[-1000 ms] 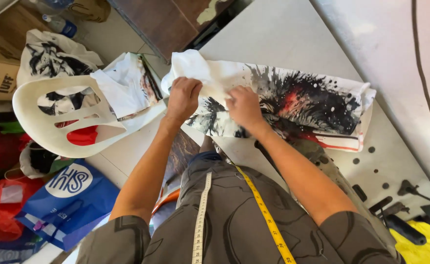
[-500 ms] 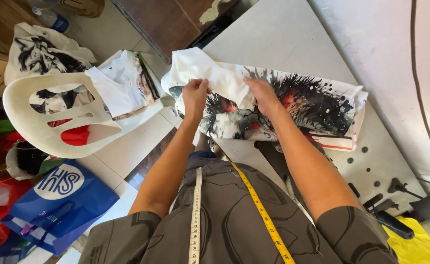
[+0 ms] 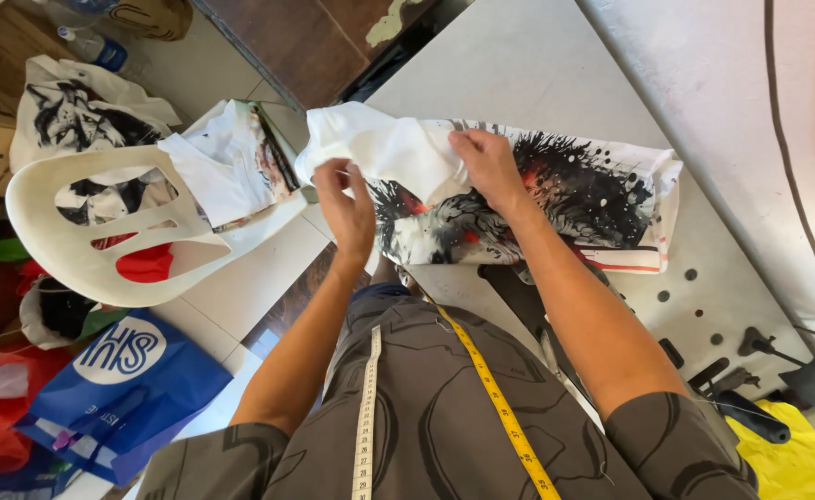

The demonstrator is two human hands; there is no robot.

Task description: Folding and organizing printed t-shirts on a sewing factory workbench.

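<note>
Your folded white shirt [image 3: 519,199], printed in black and red, lies across the near edge of the grey desk [image 3: 537,65], directly in front of you. Your right hand [image 3: 486,162] rests flat on it, fingers bent and pressing a white fold against the print; that grip is closed down on the cloth rather than pinching it. Your left hand [image 3: 347,204] is at the shirt's left end, where the plain white fabric bunches over the desk edge. Its fingers are curled and raised; I cannot tell whether they hold the cloth or only touch it.

A yellow and white tape measure [image 3: 482,380] hangs around your neck. To your left, a white plastic chair [image 3: 74,250] carries more printed shirts [image 3: 227,167]. A blue bag [image 3: 120,380] sits on the floor below it. Black tools [image 3: 741,389] lie at the desk's right end.
</note>
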